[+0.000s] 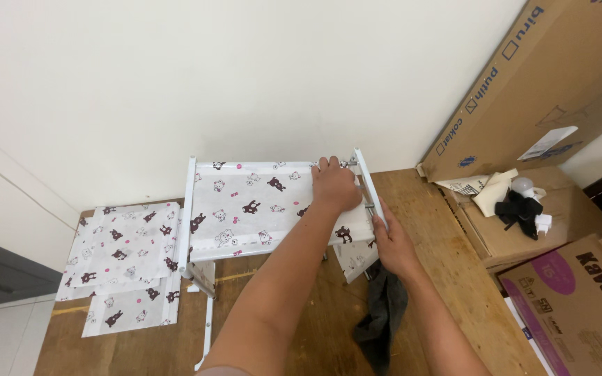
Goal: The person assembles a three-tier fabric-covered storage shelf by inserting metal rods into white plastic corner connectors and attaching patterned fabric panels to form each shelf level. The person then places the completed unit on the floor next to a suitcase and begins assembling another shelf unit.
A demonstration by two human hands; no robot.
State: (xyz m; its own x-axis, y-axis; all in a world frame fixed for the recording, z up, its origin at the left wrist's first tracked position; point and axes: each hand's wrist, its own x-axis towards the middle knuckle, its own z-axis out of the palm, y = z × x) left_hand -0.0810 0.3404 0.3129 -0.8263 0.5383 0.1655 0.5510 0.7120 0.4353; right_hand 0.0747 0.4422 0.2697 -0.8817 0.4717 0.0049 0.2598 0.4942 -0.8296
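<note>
A small rack with white side bars carries a white fabric shelf printed with brown bears and pink dots. My left hand presses flat on the shelf's right end, near the far corner. My right hand grips the right white side bar of the rack at its near end. The left side bar stands free. A dark grey cloth lies under my right forearm on the floor.
Several loose printed fabric panels lie on the wooden floor at the left. Cardboard boxes lean on the wall and stack at the right, one bearing a light bulb and a black item. A loose white tube lies in front.
</note>
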